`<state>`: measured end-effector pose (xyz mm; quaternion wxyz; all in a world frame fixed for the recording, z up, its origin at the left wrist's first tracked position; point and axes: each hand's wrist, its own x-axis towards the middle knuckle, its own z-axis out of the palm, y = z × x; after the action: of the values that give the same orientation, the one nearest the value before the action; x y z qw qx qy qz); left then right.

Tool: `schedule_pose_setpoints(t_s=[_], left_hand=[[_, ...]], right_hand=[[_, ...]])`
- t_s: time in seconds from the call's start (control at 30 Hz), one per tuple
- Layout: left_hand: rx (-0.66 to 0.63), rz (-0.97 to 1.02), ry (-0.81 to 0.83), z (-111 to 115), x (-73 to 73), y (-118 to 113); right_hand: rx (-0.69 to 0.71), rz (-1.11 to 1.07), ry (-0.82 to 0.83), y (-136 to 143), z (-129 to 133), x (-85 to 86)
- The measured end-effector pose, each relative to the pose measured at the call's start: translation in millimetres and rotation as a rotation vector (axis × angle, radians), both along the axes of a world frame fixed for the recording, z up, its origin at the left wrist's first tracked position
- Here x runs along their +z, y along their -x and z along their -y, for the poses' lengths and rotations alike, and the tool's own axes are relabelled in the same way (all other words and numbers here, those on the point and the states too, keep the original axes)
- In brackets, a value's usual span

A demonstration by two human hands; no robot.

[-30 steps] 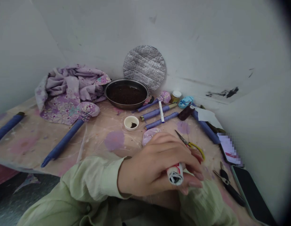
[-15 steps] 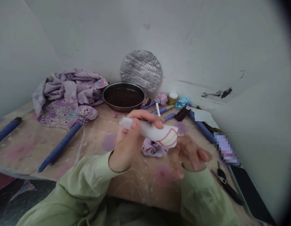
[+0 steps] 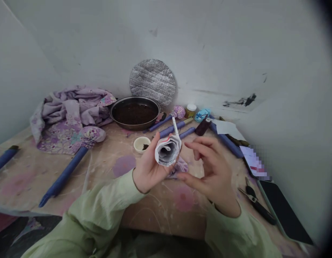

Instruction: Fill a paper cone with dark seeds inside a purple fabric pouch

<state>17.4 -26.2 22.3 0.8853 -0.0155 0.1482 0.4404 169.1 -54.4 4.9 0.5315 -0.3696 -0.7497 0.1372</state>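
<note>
My left hand (image 3: 150,166) is wrapped round a roll of white paper (image 3: 168,150) with a red line on its outside. The roll's hollow end faces me and shows several loose layers. To its right my right hand (image 3: 211,168) is open, thumb and fingers apart, with nothing between them. Below and behind the roll lies a bunched purple cloth piece (image 3: 181,165), partly hidden. A thin white stick with markings (image 3: 174,125) rises behind the roll. Left of the roll stands a small white bowl (image 3: 138,144) with dark bits in it.
At the back are a dark pan (image 3: 133,125), a silver foil disc (image 3: 152,82) and a purple flowered cloth (image 3: 63,118). A blue stick with a cloth-bound head (image 3: 66,175) lies left. Thread spool (image 3: 203,126), pliers (image 3: 259,208) and a phone (image 3: 285,211) are on the right.
My left hand has turned the paper roll from sideways to end-on, uncovering the small bowl. My right hand has risen and spread its fingers beside the roll. The view has shifted slightly.
</note>
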Motion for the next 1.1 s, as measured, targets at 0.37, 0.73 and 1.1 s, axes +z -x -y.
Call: schedule_pose_setpoints(t_s=[0.37,0.73,1.1], left_hand=[[-0.223,-0.006,-0.097,3.1,-19.7,-12.9],[0.453,-0.805,-1.132,-39.7,-57.6,1.1],[0.197,-1.126,-1.952,-40.3,-37.5,20.4]], right_hand=[[-0.138,0.189,-0.141,14.1,0.5,-2.1],[-0.125,0.254,-0.059,-2.0,4.0,8.8],[-0.092,0.285,-0.015,-2.2,4.3,8.9]])
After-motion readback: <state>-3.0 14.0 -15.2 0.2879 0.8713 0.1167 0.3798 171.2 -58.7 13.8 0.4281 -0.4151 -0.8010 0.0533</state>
